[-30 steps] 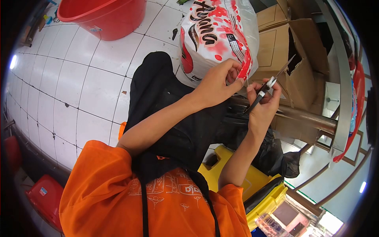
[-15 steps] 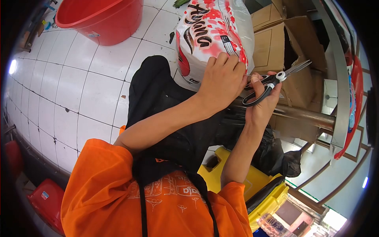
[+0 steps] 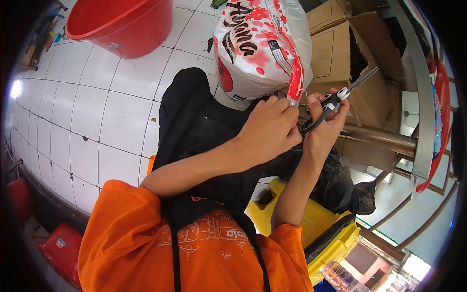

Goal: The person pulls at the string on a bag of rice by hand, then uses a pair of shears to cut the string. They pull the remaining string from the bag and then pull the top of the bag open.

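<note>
A big white plastic bag with red blossoms and the word "Ayana" stands in front of me. My left hand is closed on the end of its red edge strip. Beside it, my right hand holds scissors with black and white handles. Their blades point up and to the right, away from the bag. A thin pale thread curves between the strip and my right thumb; its ends are hard to make out.
At the upper left a red tub stands on the white tiled floor. Open cardboard boxes and a metal rail lie to the right. Below the rail are black plastic bags and a yellow bin.
My left hand has come down towards me from the bag's face, drawing the red edge strip with it. The right hand keeps the scissors in nearly the same place.
</note>
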{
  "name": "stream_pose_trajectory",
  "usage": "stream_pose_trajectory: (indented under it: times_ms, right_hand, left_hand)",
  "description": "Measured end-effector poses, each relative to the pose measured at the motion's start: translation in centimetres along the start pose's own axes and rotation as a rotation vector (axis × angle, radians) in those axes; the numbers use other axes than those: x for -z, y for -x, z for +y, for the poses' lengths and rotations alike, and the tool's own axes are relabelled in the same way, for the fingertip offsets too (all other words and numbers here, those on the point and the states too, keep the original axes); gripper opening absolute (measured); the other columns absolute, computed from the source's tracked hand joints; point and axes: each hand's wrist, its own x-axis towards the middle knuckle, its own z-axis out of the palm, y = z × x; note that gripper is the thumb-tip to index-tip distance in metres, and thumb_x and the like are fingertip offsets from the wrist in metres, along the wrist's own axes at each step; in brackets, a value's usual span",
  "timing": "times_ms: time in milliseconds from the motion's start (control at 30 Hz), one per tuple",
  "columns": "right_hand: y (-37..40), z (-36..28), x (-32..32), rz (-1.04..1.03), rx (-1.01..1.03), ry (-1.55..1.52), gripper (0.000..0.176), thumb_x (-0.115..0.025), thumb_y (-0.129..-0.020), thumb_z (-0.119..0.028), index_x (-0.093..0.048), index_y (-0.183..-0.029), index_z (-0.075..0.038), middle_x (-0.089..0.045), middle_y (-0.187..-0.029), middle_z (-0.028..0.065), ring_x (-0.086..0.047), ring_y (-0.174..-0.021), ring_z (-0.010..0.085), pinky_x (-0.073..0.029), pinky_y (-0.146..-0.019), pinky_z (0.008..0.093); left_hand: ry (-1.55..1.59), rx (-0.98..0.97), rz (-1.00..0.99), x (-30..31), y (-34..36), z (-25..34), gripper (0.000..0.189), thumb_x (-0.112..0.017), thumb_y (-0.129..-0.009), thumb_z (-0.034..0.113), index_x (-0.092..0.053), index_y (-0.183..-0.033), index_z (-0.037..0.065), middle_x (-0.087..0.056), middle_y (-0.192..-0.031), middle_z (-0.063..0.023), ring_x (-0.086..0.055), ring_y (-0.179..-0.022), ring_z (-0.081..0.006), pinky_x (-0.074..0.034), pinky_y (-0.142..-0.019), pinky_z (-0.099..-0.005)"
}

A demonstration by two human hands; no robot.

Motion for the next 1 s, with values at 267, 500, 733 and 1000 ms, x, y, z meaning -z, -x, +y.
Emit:
stream_pose_trajectory:
  times_ms: [267,500,733,1000]
  right_hand:
    - [0.6,-0.7,1.0,0.048,0.030,0.009,0.052,-0.073,-0.084,0.005,-0.045,-0.126,-0.008,-0.066,-0.096,0.0103,-0.060,-0.084,0.0099,-0.047,-0.072,0.0201]
    - [2.1,-0.8,-0.8,-0.034,0.006,0.080,0.051,-0.072,-0.085,0.004,-0.042,-0.126,-0.005,-0.066,-0.098,0.0109,-0.062,-0.089,0.0122,-0.049,-0.077,0.0215]
    - [1.3,0.8,-3.2,0.075,0.219,0.520,0.043,-0.071,-0.084,0.001,-0.048,-0.120,-0.002,-0.066,-0.090,0.0093,-0.060,-0.082,0.0116,-0.049,-0.077,0.0297]
    - [0.8,3.0,-1.7,0.020,0.111,-0.116,0.050,-0.069,-0.084,0.007,-0.042,-0.124,-0.005,-0.061,-0.094,0.0086,-0.059,-0.087,0.0130,-0.050,-0.077,0.0253]
  left_hand:
    - [0.005,0.004,0.147,1.5,-2.5,-1.0,0.025,-0.073,-0.078,0.010,-0.057,-0.097,0.005,-0.056,-0.085,-0.0094,-0.054,-0.079,-0.0275,-0.045,-0.072,-0.0401]
    - [0.026,-0.087,0.009,1.9,-4.5,-2.6,0.024,-0.062,-0.085,0.004,-0.065,-0.108,0.004,-0.058,-0.091,-0.0140,-0.057,-0.091,-0.0334,-0.045,-0.082,-0.0423]
    - [-0.163,-0.269,-0.154,3.8,-7.0,-3.8,0.022,-0.063,-0.083,0.008,-0.069,-0.104,0.003,-0.057,-0.090,-0.0125,-0.055,-0.088,-0.0317,-0.045,-0.080,-0.0413]
    - [-0.095,-0.268,-0.169,3.1,-6.7,-4.1,0.013,-0.063,-0.087,0.009,-0.065,-0.098,0.004,-0.057,-0.091,-0.0109,-0.054,-0.090,-0.0308,-0.044,-0.080,-0.0401]
